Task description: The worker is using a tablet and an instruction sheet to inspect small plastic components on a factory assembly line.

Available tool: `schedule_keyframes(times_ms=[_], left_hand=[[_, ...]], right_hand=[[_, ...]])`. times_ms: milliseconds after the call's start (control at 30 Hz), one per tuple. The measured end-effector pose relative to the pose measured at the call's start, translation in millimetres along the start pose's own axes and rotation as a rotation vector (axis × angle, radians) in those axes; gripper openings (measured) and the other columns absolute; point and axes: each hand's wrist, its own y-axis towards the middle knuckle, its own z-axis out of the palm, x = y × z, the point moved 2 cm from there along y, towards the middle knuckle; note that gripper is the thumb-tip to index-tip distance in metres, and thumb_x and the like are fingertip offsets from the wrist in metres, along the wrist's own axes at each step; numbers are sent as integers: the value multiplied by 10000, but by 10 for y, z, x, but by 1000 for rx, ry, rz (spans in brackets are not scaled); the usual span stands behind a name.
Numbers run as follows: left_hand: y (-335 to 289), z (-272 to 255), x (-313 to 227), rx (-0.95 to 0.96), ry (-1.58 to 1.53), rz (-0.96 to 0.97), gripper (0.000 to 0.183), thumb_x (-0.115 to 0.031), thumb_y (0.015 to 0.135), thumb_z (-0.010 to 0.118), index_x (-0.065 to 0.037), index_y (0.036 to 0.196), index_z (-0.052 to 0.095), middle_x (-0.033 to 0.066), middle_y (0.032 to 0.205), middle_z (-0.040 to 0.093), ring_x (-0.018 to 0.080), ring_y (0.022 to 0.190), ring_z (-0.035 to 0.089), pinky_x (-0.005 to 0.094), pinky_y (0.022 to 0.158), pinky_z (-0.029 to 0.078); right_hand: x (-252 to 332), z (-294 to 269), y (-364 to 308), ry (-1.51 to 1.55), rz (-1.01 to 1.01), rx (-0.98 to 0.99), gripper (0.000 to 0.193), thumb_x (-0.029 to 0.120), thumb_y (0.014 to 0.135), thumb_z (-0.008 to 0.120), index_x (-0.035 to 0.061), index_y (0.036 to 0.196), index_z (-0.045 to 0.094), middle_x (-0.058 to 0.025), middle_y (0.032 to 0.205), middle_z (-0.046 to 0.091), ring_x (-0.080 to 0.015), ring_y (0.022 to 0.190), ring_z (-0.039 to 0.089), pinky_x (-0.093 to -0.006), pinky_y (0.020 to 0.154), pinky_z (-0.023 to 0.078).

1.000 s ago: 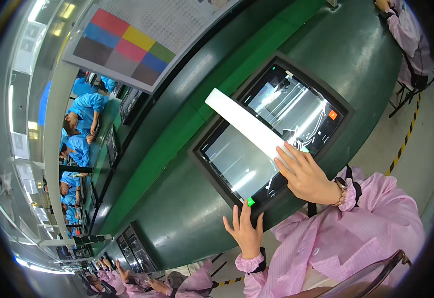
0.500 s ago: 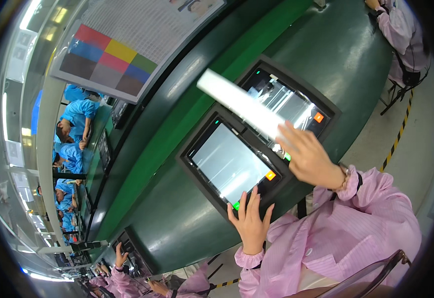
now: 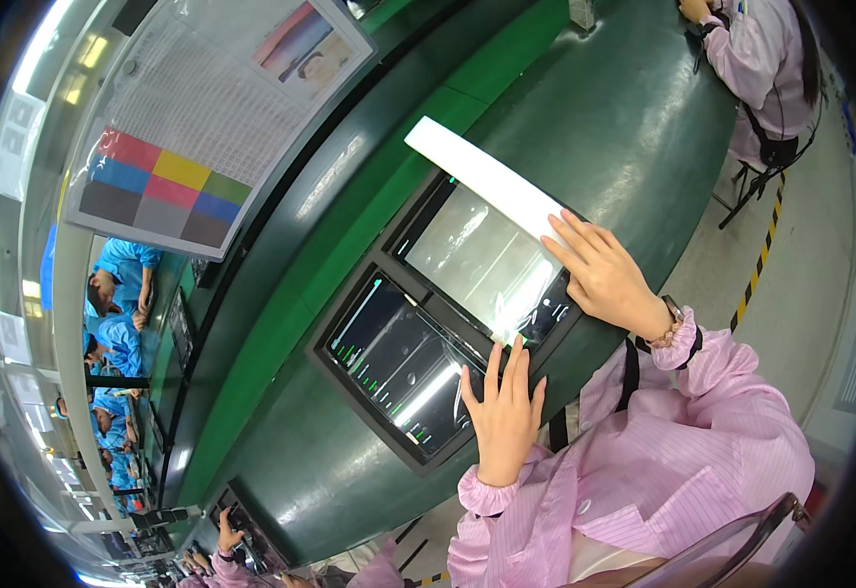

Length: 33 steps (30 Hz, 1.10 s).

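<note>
Two tablets lie side by side in a black tray on the green table. The left tablet has a dark screen with short green marks and a bright glare streak. A pale grey picture fills the right tablet. Along that tablet's far-right side lies a long flat white strip. My right hand has its fingers over the strip's near end, holding it. My left hand is open, fingers spread, with its fingertips at the near edge of the tray by the right tablet's lower corner.
A sheet with colour blocks hangs at the upper left. A metal block stands at the table's far end. Co-workers in pink sit at the upper right and lower left, with others in blue beyond the bench. Another black device lies at lower left.
The white strip, blurred above the right tablet before, now lies along its side. The left screen went from pale to dark; the right one is now evenly pale. My left fingertips shifted toward the right tablet.
</note>
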Motion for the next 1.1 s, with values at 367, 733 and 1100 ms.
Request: schedule_keyframes(times_ms=[367,733,1100], left_hand=[[-25,-158,152,38,-62,-91,483,-233,814,636,-41,1219,457,33,1339,458,250,1274,373,528,1066,138],[-487,-697,1409,-59,222,-423,523,-224,871,557,-48,1326,366,35,1383,399,263,1317,301,519,1082,104],[-453,-548,1807,-33,211,-365,609,-333,849,588,-62,1340,349,23,1391,388,239,1320,301,567,1071,81]], right_hand=[[9,0,10,-36,17,32,591,44,682,555,29,1266,460,-155,1356,403,-305,1274,360,-412,1011,329],[56,19,25,-47,15,-9,585,3,664,529,25,1246,478,-141,1354,412,-286,1281,362,-399,1001,334],[-240,-130,2,-55,47,-82,551,-59,677,503,18,1223,491,-158,1338,424,-294,1238,409,-409,996,352]])
